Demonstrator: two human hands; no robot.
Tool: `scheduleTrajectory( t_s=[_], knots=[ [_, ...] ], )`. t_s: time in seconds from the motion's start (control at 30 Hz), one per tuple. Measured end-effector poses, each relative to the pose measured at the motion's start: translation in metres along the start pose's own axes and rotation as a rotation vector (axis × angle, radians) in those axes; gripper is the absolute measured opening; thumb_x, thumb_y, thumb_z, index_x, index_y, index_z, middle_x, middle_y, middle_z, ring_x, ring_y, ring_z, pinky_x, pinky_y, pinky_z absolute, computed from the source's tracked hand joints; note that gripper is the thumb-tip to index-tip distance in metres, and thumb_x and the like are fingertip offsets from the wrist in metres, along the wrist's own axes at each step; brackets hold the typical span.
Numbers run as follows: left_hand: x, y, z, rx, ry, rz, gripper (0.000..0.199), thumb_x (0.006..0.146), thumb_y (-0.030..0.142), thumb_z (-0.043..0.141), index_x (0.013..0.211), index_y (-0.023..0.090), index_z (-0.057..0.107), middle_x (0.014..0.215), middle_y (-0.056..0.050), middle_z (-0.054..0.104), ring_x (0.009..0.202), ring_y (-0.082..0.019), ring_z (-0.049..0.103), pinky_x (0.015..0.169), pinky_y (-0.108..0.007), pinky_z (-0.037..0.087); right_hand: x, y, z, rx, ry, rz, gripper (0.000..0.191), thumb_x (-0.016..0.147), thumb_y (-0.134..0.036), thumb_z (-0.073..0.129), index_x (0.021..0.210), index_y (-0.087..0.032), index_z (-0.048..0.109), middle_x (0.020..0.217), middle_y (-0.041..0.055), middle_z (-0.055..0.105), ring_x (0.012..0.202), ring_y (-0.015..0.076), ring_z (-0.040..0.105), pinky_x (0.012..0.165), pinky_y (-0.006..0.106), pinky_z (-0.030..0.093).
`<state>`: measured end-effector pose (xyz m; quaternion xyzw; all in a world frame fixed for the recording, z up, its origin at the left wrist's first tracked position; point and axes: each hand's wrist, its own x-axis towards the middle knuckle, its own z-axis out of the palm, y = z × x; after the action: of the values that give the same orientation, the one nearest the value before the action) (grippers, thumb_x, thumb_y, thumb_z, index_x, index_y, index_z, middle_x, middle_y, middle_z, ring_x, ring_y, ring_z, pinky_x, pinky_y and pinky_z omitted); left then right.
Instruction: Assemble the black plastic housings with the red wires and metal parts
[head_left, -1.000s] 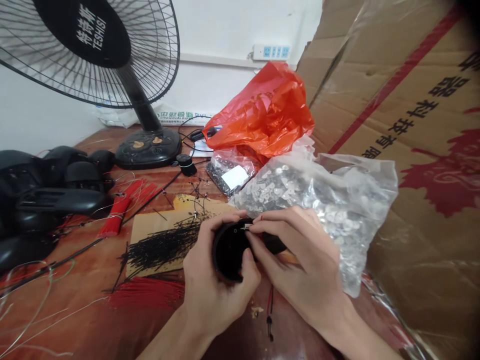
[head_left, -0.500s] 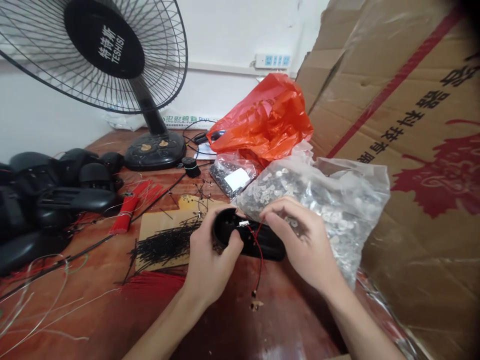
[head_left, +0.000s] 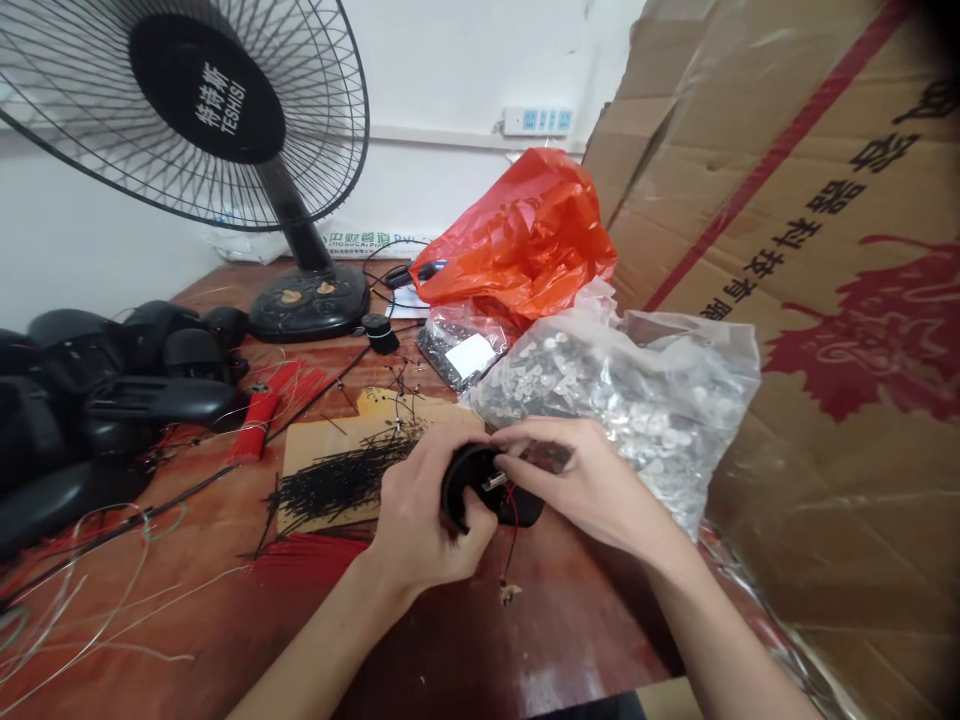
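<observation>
A black plastic housing (head_left: 463, 478) with a round hollow end is held in my left hand (head_left: 429, 505), whose thumb reaches inside the rim. A small white connector (head_left: 496, 481) sits within it. The thumb and fingertips of my right hand (head_left: 574, 475) are together at the edge of the housing, beside the connector; whatever they pinch is too small to make out. Red and dark wires (head_left: 513, 545) hang from the housing to a small metal piece (head_left: 509, 594) over the tabletop.
Black wires (head_left: 337, 480) lie on cardboard, with red wires (head_left: 311, 556) below. Black housings (head_left: 82, 400) are piled left. A fan (head_left: 307, 300), a red bag (head_left: 525, 235), a clear bag of metal pieces (head_left: 622, 380) and a large carton (head_left: 795, 400) surround the work area.
My right hand has moved left and down, from the raised red wire to the connector. The housing has tilted, its round opening now turned more toward my right hand.
</observation>
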<state>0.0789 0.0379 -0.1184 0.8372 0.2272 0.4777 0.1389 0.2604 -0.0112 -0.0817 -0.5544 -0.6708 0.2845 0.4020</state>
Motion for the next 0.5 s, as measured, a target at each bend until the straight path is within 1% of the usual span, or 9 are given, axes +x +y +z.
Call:
scheduleTrajectory(
  t_s=[0.13, 0.27, 0.4, 0.5],
  knots=[
    [-0.0002, 0.0000, -0.0013, 0.058, -0.060, 0.005, 0.044, 0.071, 0.014, 0.053, 0.114, 0.019, 0.054, 0.104, -0.007, 0.066, 0.094, -0.021, 0.065, 0.079, -0.030, 0.053, -0.0015, 0.0013, 0.0018, -0.055, -0.021, -0.019, 0.025, 0.088, -0.014, 0.061, 0.105, -0.024, 0.076, 0.089, -0.0008, 0.075, 0.073, 0.0139, 0.066, 0.067, 0.026, 0.048],
    [0.0024, 0.0012, -0.0023, 0.068, -0.123, 0.009, 0.044, 0.070, 0.013, 0.052, 0.113, 0.019, 0.053, 0.100, -0.007, 0.066, 0.087, -0.020, 0.066, 0.075, -0.030, 0.053, -0.0029, 0.0004, 0.0003, -0.178, -0.050, -0.056, 0.019, 0.090, -0.015, 0.059, 0.096, -0.020, 0.077, 0.084, 0.0011, 0.074, 0.068, 0.0132, 0.064, 0.065, 0.025, 0.045],
    [0.0047, 0.0017, -0.0025, 0.045, -0.189, -0.032, 0.044, 0.068, 0.012, 0.052, 0.112, 0.019, 0.054, 0.099, -0.006, 0.065, 0.086, -0.020, 0.066, 0.075, -0.031, 0.053, -0.0034, 0.0010, 0.0009, -0.273, -0.095, -0.078, 0.018, 0.091, -0.014, 0.059, 0.094, -0.020, 0.075, 0.076, -0.0005, 0.072, 0.066, 0.0127, 0.064, 0.063, 0.024, 0.040],
    [0.0050, 0.0011, -0.0026, 0.044, -0.224, -0.049, 0.043, 0.068, 0.011, 0.051, 0.110, 0.018, 0.055, 0.096, -0.007, 0.065, 0.083, -0.021, 0.065, 0.073, -0.032, 0.053, -0.0030, 0.0032, 0.0035, -0.328, -0.113, -0.089, 0.016, 0.092, -0.014, 0.058, 0.087, -0.019, 0.073, 0.074, -0.0004, 0.071, 0.067, 0.0128, 0.066, 0.063, 0.024, 0.038]
  ],
)
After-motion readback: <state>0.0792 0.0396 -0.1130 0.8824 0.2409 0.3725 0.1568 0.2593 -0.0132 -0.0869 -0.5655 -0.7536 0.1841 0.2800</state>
